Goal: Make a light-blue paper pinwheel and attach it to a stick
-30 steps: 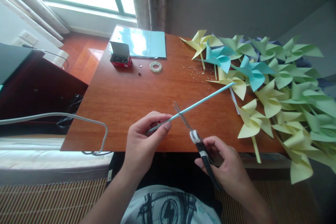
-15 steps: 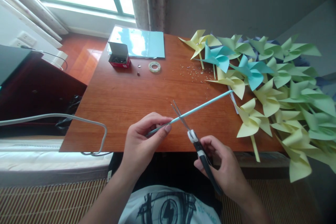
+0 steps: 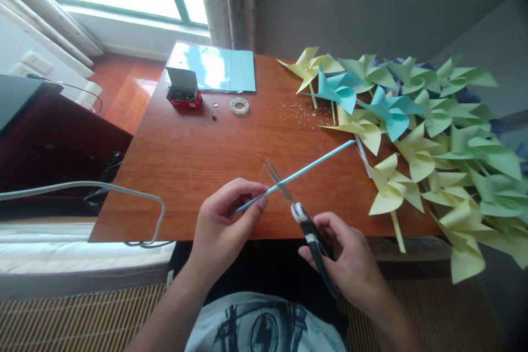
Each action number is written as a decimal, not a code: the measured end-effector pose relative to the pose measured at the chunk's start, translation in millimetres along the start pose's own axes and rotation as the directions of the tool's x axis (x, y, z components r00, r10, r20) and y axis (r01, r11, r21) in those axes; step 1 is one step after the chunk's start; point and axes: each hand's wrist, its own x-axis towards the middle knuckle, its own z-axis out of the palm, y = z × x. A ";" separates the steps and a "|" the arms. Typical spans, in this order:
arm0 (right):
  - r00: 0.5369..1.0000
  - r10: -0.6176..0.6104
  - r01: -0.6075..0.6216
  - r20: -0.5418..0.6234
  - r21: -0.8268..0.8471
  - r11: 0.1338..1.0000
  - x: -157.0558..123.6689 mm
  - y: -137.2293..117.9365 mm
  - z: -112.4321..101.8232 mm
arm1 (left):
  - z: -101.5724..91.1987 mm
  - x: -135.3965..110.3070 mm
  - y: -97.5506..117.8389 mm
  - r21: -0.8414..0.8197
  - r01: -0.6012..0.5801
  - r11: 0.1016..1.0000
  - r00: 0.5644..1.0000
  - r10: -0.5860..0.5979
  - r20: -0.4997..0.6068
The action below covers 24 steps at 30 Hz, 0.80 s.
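Between thumb and fingers, my left hand (image 3: 226, 225) pinches a thin light-blue paper stick (image 3: 315, 164) near its lower end. The stick slants up to the right above the table. My right hand (image 3: 346, 256) is closed round the black handles of a pair of scissors (image 3: 305, 225). Their narrow blades lie crosswise at the stick, just right of my left fingertips; the blades look slightly parted around it. To the right, yellow, green and blue paper pinwheels, such as the yellow one (image 3: 391, 184), lie crowded together.
On the wooden table (image 3: 185, 165) are a small open red box (image 3: 184, 100), a tape roll (image 3: 240, 106), two tiny metal bits and a light-blue sheet stack (image 3: 243, 69). Pale scraps (image 3: 303, 115) lie scattered near the pinwheels. A white cable (image 3: 160, 206) bends over the left front edge.
The scissors and my right hand have shifted slightly left, and the blades look a little closer together. The far end of the stick has moved slightly left.
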 end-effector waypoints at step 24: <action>1.000 -0.025 0.026 0.005 -0.059 0.998 0.0 -8.7 0.1 | 1.5 4.8 2.8 0.295 -0.268 0.917 0.960 0.226 0.166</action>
